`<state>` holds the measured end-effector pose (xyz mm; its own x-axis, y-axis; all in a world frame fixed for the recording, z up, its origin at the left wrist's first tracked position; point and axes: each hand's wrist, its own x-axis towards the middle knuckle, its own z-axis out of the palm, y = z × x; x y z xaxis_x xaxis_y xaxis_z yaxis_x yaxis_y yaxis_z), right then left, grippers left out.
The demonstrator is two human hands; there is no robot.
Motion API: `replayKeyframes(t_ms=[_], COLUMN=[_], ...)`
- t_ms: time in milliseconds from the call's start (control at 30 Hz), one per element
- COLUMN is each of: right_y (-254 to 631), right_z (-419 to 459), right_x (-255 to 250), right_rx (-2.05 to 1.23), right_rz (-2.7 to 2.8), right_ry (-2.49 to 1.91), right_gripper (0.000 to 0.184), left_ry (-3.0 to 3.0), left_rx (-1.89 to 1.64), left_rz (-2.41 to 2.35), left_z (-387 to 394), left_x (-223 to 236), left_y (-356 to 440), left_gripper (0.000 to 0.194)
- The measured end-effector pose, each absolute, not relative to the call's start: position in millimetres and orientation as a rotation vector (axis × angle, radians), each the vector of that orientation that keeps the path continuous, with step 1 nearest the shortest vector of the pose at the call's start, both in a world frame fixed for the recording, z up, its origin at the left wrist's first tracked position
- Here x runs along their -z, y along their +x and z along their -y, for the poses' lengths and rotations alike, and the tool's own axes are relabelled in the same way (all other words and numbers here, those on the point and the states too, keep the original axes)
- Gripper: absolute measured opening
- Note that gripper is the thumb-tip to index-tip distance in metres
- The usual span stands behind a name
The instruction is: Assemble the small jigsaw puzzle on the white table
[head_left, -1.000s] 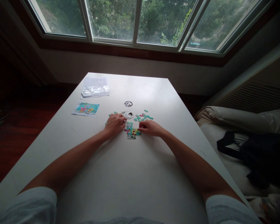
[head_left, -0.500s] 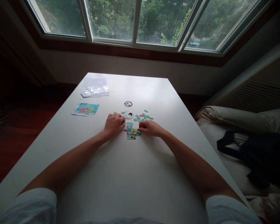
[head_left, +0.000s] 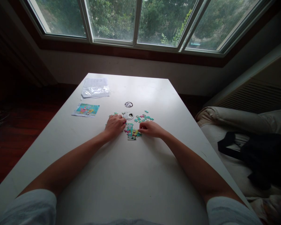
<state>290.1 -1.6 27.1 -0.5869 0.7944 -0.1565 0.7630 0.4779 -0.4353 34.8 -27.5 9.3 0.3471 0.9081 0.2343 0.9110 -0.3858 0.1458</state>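
A partly joined jigsaw puzzle point(head_left: 131, 133) with a yellow cartoon figure lies flat on the white table between my hands. My left hand point(head_left: 115, 126) is closed at its upper left, with a small pink puzzle piece point(head_left: 125, 122) at the fingertips. At the puzzle's right edge, my right hand point(head_left: 150, 128) rests with thumb and fingers pinched together. Whether a piece sits in that pinch is hidden. Loose puzzle pieces point(head_left: 144, 118) lie in a pile just beyond my right hand. A few more show beyond my left hand, partly covered by it.
A round silvery disc point(head_left: 128, 115) lies just past the puzzle, with a second round piece point(head_left: 128, 104) behind it. On the left are a picture sheet point(head_left: 87, 110) and a clear plastic bag with papers point(head_left: 96, 87). Dark cloth point(head_left: 264, 156) lies on the sofa at right.
My left fingers have shifted slightly, and a pink piece now shows at their tips. My right hand stays in place at the puzzle's right edge.
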Motion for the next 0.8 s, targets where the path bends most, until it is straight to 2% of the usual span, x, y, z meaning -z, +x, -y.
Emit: replayKeyframes(t_ms=[300,800], right_y=[290.4,289.8], right_z=[1.3,2.5], right_x=[-26.4,-27.8], right_rx=[-0.716,-0.704], right_rz=[2.651,2.647], right_ry=[-1.399,-1.399], right_gripper=[0.024,0.025], left_ry=[-2.615,-2.743], left_rx=[0.474,0.524], left_rz=[1.722,1.675], left_z=[26.2,16.2], left_x=[-9.0,-8.4], left_y=[32.8,30.0], left_gripper=[0.023,0.014])
